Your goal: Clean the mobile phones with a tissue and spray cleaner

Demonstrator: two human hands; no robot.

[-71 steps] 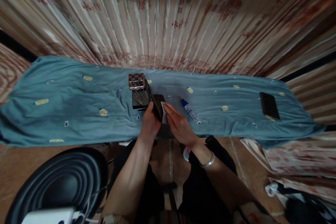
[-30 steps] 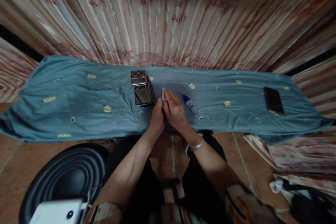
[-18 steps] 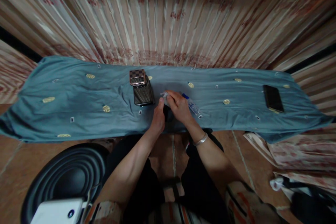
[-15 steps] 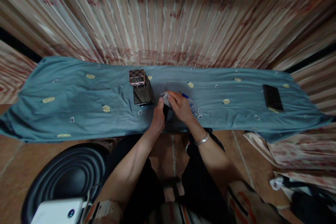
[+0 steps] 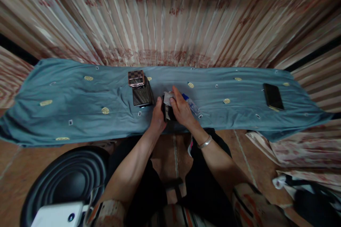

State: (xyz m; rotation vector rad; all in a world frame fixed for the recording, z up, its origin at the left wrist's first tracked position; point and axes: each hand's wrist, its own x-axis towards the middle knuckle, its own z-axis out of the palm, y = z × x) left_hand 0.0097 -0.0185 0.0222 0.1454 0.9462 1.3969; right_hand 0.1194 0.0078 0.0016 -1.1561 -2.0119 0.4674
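Note:
My left hand (image 5: 158, 117) is closed around the side of a dark, flat object (image 5: 170, 115), low over the front of the cloth-covered table. Its kind is hard to tell because my fingers cover much of it. A small pale grey-white cloth (image 5: 167, 96) is pinched in my right hand (image 5: 181, 109), at the top end of the dark object. The right index finger points forward, and the thumb presses on the cloth. Just beyond my right hand lies a small clear bottle (image 5: 193, 106) with a blue cap, partly hidden by that hand.
Left of my hands, a checkered case (image 5: 135, 78) sits against a glossy dark box (image 5: 142, 96). A black phone-like slab (image 5: 274, 96) lies at the right on the blue-green tablecloth (image 5: 80, 103). A pleated curtain (image 5: 165, 25) hangs behind. A round black stool (image 5: 69, 181) stands lower left.
The pale cloth now shows flatter and wider at the dark object's top. My right index finger has straightened forward, the hands have parted slightly, and more of the bottle shows.

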